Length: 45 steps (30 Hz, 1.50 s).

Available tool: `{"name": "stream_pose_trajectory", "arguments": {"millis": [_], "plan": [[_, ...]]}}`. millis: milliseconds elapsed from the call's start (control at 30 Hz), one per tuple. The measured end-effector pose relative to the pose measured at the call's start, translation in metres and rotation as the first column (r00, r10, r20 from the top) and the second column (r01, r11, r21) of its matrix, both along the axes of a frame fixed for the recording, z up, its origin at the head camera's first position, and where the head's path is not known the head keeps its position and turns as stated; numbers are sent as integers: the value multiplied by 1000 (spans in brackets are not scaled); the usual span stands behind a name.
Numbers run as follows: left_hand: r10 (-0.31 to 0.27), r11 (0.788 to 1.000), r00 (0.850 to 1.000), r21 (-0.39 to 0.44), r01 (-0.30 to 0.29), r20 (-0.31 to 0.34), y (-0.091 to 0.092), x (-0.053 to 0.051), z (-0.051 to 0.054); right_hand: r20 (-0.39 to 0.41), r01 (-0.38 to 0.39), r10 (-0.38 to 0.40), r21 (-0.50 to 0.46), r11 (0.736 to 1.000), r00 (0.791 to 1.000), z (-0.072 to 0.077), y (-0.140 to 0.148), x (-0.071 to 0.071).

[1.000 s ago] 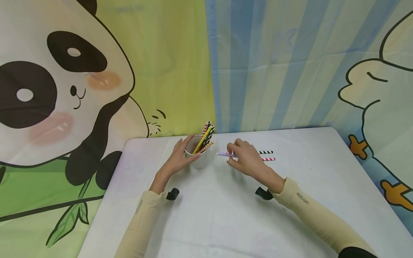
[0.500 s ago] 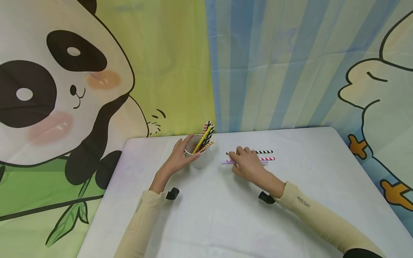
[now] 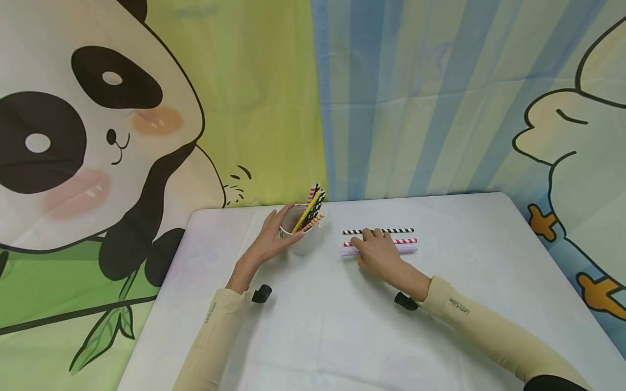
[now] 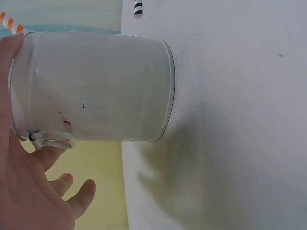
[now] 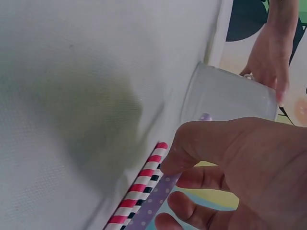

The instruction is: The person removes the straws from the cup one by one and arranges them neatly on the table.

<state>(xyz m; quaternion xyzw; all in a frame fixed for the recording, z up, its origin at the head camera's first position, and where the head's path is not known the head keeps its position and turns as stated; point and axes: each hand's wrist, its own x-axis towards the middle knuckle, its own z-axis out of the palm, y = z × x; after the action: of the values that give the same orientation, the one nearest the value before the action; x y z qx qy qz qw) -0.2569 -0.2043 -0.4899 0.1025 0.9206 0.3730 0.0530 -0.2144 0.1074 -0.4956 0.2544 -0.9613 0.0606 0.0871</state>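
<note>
The left hand [image 3: 271, 239] grips the rim of a translucent white cup [image 3: 304, 248] that stands upright with several straws [image 3: 309, 209] leaning in it. To the cup's right, the right hand [image 3: 381, 256] is low over the table, a dotted purple straw [image 3: 408, 248] between its thumb and fingers. Just beyond the purple straw lies a pink-and-white striped straw [image 3: 407, 240], and farther back a black-and-white one [image 3: 403, 230]. In the right wrist view the thumb touches the purple straw [image 5: 152, 201]; the left wrist view has the cup [image 4: 96, 86] close up.
A white table [image 3: 313, 326] carries everything, its back edge just behind the cup. Behind it hangs a printed cloth with a panda [image 3: 146, 141] and blue stripes. Black wrist-mounted pieces [image 3: 262, 294] stick out beside both wrists.
The right hand has brought the purple straw down from beside the cup to the near side of the pink striped straw, moving slightly right. The left hand and cup have stayed put.
</note>
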Motion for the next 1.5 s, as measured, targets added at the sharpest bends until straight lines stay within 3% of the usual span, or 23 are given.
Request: {"name": "stream_pose_trajectory", "arguments": {"millis": [533, 1033, 1500], "plan": [[9, 1000, 1000, 8, -9, 15, 2, 0, 1, 80, 72, -81, 107, 992, 994, -10, -1, -8], [11, 1000, 1000, 11, -12, 23, 3, 0, 2, 128, 78, -86, 68, 995, 988, -8, -1, -9], [12, 1000, 1000, 9, -12, 14, 1, 0, 1, 172, 87, -102, 94, 992, 980, -10, -1, -12]]}}
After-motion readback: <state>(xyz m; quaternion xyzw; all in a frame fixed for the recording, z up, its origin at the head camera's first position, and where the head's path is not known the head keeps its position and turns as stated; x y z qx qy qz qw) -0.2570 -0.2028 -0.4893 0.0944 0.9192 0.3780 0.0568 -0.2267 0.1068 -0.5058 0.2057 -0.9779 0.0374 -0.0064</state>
